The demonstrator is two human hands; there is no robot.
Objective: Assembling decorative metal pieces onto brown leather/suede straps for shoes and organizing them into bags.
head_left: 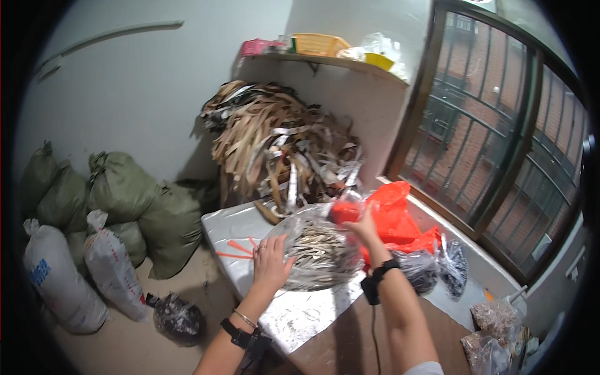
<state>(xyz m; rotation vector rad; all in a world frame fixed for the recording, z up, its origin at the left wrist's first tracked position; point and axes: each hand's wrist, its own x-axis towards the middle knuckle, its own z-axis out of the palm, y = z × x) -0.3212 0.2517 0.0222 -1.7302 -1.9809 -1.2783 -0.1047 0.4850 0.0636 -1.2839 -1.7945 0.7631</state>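
Note:
On the table lies a clear plastic bag (337, 275) with its mouth spread wide, full of thin pale metallic-looking strips (319, 247). My left hand (272, 262) rests against the bag's left side, fingers stretched out and apart. Over the bag's far right side, my right hand (362, 226) is closed on a rounded red object (344, 212), smeared by motion; its kind cannot be made out. Just beyond that hand, a crumpled red plastic bag (394, 215) stands against the window side. Orange-red strips (236, 249) lie left of my left hand.
Behind the table rises a heap of tan and grey straps (269, 137). Dark-filled clear bags (453, 269) sit at the table's right. Green sacks (119, 184), white sacks (62, 275) and a black bundle (179, 319) stand on the floor at left. A shelf (325, 60) holds baskets.

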